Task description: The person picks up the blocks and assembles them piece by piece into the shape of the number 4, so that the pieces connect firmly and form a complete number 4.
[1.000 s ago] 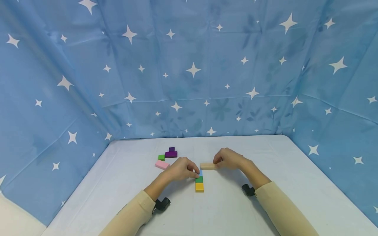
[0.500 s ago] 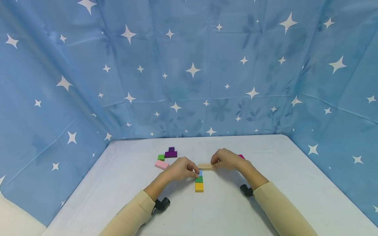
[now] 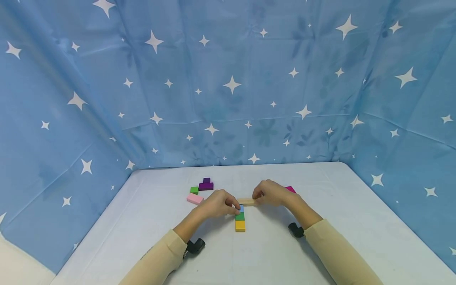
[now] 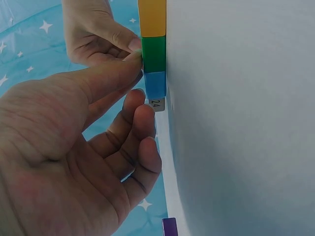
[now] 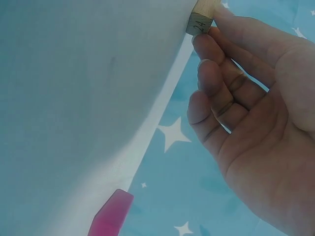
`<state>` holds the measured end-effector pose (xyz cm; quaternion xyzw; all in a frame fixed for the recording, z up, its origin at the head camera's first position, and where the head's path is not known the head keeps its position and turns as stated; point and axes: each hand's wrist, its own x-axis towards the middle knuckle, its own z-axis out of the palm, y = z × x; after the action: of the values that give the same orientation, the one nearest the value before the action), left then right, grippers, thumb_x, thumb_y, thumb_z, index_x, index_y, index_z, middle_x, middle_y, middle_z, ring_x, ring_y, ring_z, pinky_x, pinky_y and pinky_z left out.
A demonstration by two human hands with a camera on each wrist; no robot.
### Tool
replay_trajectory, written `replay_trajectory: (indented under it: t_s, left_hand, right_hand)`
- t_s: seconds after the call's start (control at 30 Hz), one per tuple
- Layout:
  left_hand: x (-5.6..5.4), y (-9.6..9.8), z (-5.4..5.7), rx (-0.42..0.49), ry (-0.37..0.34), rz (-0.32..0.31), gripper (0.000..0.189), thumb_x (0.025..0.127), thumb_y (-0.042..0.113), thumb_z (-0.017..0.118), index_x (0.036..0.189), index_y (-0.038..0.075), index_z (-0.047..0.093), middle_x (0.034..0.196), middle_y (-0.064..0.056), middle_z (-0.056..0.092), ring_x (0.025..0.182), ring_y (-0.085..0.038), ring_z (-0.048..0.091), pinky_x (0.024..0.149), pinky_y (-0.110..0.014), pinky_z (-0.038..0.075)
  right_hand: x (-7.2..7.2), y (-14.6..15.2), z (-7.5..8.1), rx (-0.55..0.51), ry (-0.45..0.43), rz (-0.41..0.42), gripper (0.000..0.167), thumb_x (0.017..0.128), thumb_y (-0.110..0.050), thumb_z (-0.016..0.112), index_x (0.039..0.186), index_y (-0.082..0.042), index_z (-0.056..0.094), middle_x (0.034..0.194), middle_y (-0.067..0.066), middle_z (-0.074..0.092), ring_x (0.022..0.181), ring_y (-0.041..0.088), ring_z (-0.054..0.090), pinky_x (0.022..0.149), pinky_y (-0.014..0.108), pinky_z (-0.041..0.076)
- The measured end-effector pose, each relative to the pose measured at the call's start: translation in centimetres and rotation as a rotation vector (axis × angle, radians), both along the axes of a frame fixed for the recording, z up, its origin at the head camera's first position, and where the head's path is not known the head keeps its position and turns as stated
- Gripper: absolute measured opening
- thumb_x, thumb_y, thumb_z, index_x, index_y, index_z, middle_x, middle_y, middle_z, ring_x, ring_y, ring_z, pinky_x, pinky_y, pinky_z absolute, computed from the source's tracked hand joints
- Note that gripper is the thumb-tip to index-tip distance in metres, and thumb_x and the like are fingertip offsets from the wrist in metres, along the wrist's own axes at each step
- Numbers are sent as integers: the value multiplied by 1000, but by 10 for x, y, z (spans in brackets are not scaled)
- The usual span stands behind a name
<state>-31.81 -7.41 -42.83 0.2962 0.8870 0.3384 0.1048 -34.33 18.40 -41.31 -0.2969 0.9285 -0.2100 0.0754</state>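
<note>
Yellow, green and blue blocks lie end to end in a line on the white table. My left hand is at the far end of this line, with thumb and index finger at the blue block, the thumb tip near the green one. The other left fingers are loosely curled in the left wrist view. A plain wooden block lies crosswise just beyond the blue block. My right hand pinches its right end. The right wrist view shows "24" on that wooden block.
Left of the line lie a pink block, a light green block, a purple block and a dark purple block. A magenta block is partly hidden behind the right hand. A starred blue curtain surrounds the table.
My right hand has slid the wooden block left and slightly nearer, toward the far end of the line. More of the magenta block shows. The left hand has stayed in place.
</note>
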Motion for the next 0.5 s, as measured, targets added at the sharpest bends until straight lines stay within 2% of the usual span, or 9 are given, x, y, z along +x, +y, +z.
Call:
replay_trajectory:
  t_s: [0.23, 0.5]
  left_hand:
    - [-1, -1, -1, 9, -1, -11, 5, 89, 24, 84, 93, 21, 83, 66, 5, 64, 63, -7, 47, 55, -21, 34]
    - [0, 0, -1, 1, 6, -11, 4, 89, 23, 84, 93, 21, 83, 64, 11, 61, 64, -6, 46, 56, -21, 34]
  right_hand:
    - [2, -3, -1, -5, -7, -8, 8, 91, -12, 80, 98, -12, 82, 82, -8, 71, 77, 12, 57, 75, 28, 51]
    - [4, -7, -1, 5, 13, -3, 7, 91, -11, 79, 97, -12, 82, 80, -8, 70, 76, 12, 55, 73, 27, 50]
